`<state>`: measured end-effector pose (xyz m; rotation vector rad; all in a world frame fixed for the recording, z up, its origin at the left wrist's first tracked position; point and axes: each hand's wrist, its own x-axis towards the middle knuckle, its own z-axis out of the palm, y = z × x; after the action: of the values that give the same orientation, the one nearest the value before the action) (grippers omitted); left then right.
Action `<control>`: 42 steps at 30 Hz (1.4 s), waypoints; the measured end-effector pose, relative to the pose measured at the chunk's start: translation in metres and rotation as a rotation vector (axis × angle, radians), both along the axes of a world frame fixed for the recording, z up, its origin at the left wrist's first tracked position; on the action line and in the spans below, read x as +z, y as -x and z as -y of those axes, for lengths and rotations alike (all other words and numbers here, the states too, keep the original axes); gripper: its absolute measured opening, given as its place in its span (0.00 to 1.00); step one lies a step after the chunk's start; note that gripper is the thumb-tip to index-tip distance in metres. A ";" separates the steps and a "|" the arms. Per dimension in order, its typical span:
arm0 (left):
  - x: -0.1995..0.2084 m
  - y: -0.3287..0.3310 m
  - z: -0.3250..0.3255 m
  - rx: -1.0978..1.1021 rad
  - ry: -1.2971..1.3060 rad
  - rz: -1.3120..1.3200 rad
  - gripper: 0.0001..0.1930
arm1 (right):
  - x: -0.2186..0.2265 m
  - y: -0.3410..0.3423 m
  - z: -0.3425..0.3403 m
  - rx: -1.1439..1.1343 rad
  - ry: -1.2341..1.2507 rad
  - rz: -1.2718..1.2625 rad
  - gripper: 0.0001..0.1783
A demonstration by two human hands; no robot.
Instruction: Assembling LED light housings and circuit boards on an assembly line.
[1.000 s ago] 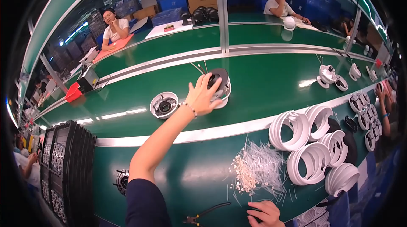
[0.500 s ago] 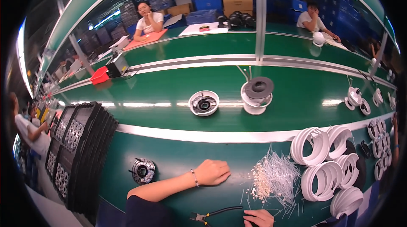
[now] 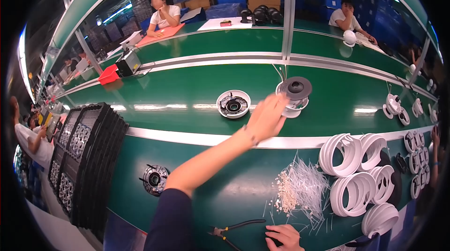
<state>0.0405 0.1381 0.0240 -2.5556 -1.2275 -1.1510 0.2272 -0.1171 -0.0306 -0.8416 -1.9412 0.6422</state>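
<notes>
My left hand (image 3: pixel 267 119) is stretched over the green belt, slightly blurred. Its extended fingers overlap the left side of a white round housing (image 3: pixel 291 112) topped by a dark grey domed cover (image 3: pixel 296 88); whether they touch it I cannot tell. Left of the hand sits a white ring-shaped housing with a black-and-silver inside (image 3: pixel 233 105). My right hand (image 3: pixel 283 238) rests at the bench's lower edge, fingers apart and holding nothing visible. Beside it lie diagonal cutters (image 3: pixel 234 227) with black-and-yellow handles. A round silver-and-black part (image 3: pixel 153 179) lies by my left forearm.
A pile of clear cable ties (image 3: pixel 307 188) with small cream pieces lies right of centre. White rings (image 3: pixel 342 155) stand beyond it. Stacked black trays (image 3: pixel 89 157) rise at the left. A red bin (image 3: pixel 108 75) stands behind the belt; two people sit across.
My left hand has gone from the bench up and forward to the domed housing. Both housings on the belt have shifted right. My right hand stays near the cutters.
</notes>
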 end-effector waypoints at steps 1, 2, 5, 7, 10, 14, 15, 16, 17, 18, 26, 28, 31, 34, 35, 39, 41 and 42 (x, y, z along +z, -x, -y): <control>0.007 -0.009 -0.022 0.036 -0.063 0.002 0.28 | 0.000 0.000 0.001 -0.002 -0.001 0.002 0.09; 0.006 -0.019 -0.042 0.099 -0.007 -0.032 0.32 | -0.001 0.001 0.001 -0.008 -0.014 0.002 0.09; 0.001 -0.041 -0.074 0.261 0.233 -0.185 0.38 | -0.001 0.002 0.002 -0.026 -0.030 -0.007 0.10; -0.016 -0.046 -0.095 0.278 0.298 -0.146 0.34 | -0.001 0.002 0.003 -0.036 -0.031 -0.024 0.10; -0.028 -0.055 -0.104 0.249 0.250 -0.061 0.28 | -0.001 0.000 0.004 -0.050 -0.041 -0.035 0.10; -0.033 -0.069 -0.119 0.319 -0.116 -0.011 0.13 | -0.004 -0.006 0.004 -0.019 -0.008 -0.025 0.11; -0.028 -0.065 -0.124 0.326 -0.171 0.021 0.12 | -0.010 -0.009 0.003 0.019 0.023 -0.015 0.13; -0.023 -0.058 -0.128 0.328 -0.311 0.079 0.10 | -0.021 -0.008 0.003 0.000 -0.040 0.016 0.09; -0.013 -0.050 -0.126 0.361 -0.198 0.183 0.09 | -0.019 -0.006 0.004 0.009 -0.030 0.017 0.10; -0.002 -0.038 -0.117 0.259 -0.251 0.390 0.08 | -0.018 -0.003 0.003 0.005 -0.039 0.005 0.10; 0.005 0.018 0.009 -0.342 0.991 1.231 0.19 | 0.006 -0.022 0.007 -0.140 -0.158 0.013 0.10; -0.011 0.035 0.033 -0.333 1.008 1.270 0.19 | 0.010 -0.033 0.006 -0.172 -0.206 0.031 0.11; -0.038 0.056 0.078 -0.207 1.065 1.314 0.17 | 0.015 -0.049 -0.002 -0.305 -0.287 0.101 0.12; -0.064 0.092 0.129 -0.108 1.171 1.354 0.18 | 0.026 -0.063 -0.011 -0.548 -0.392 0.177 0.13; -0.072 0.099 0.146 -0.091 1.119 1.401 0.18 | 0.029 -0.066 -0.014 -0.646 -0.399 0.207 0.13; -0.093 0.099 0.178 -0.061 1.010 1.421 0.17 | 0.019 -0.095 -0.020 -0.886 -0.265 0.355 0.18; -0.108 0.100 0.176 -0.099 0.994 1.457 0.20 | 0.002 -0.102 -0.030 -0.917 -0.195 0.441 0.27; -0.106 0.115 0.187 -0.095 0.952 1.466 0.18 | 0.013 -0.090 -0.026 -0.919 -0.204 0.482 0.30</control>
<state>-0.0749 -0.0487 -0.0823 -1.7967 -2.2289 -3.3638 0.3173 -0.0909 -0.0181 -1.6895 -1.6981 -0.3282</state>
